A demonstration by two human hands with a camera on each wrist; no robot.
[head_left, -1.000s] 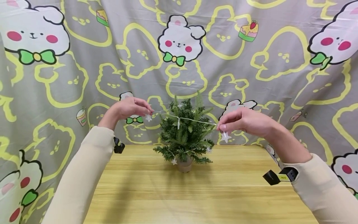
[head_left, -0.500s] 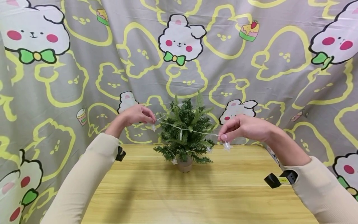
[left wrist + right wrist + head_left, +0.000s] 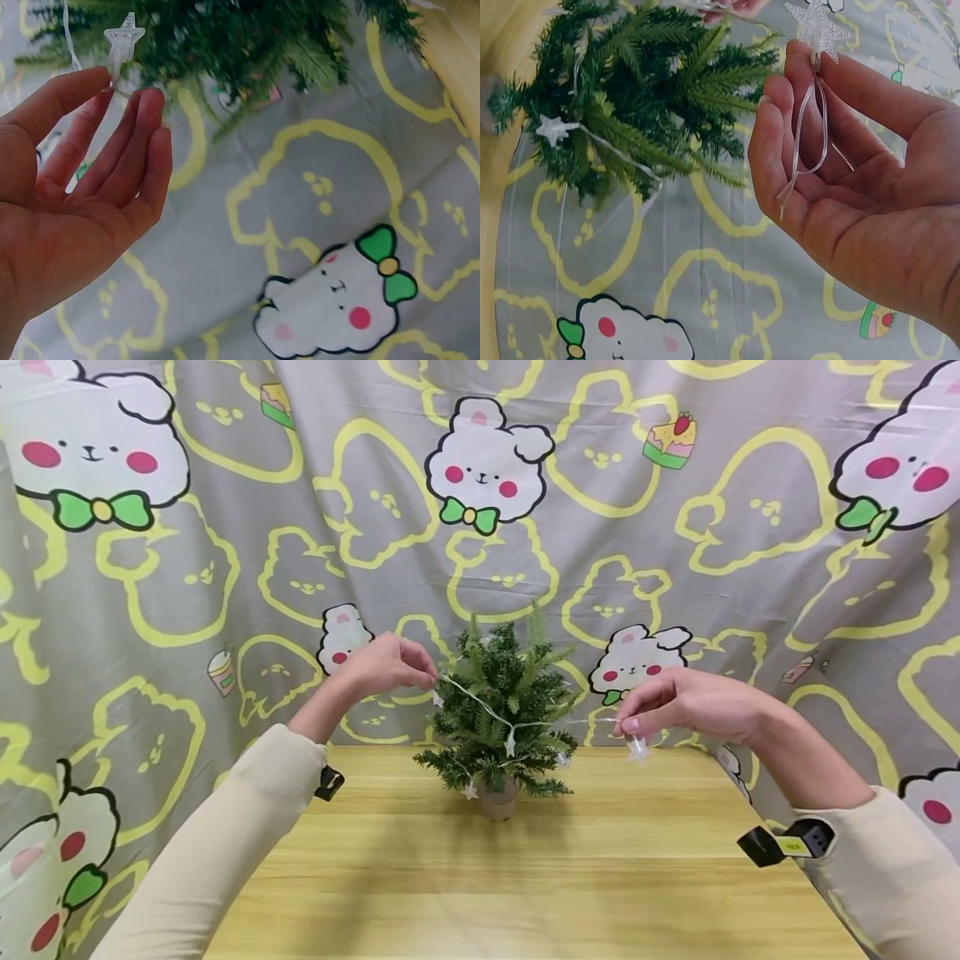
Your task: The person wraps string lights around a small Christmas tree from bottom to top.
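Note:
A star string light (image 3: 480, 700) runs across the front of a small potted artificial Christmas tree (image 3: 501, 693), between my two hands. My left hand (image 3: 395, 662) pinches the wire beside the tree's left side; a clear star (image 3: 124, 36) sits at those fingertips in the left wrist view. To the right of the tree, my right hand (image 3: 693, 706) pinches the other end by a star (image 3: 819, 31). A thin wire loop (image 3: 808, 142) hangs inside its palm. Midway, one star (image 3: 511, 743) dangles in front of the branches. Further stars, such as one star (image 3: 469, 791) low left, hang on the tree.
The tree's pot (image 3: 498, 802) stands near the back of a wooden table (image 3: 525, 893). Behind it hangs a grey curtain (image 3: 615, 552) with rabbit and bear prints. Black wrist cameras (image 3: 783, 843) sit at both sleeves.
Both hands have moved to the right and lower, the left one coming close to the tree. The wire between them has dropped lower across the branches and now sags in the middle.

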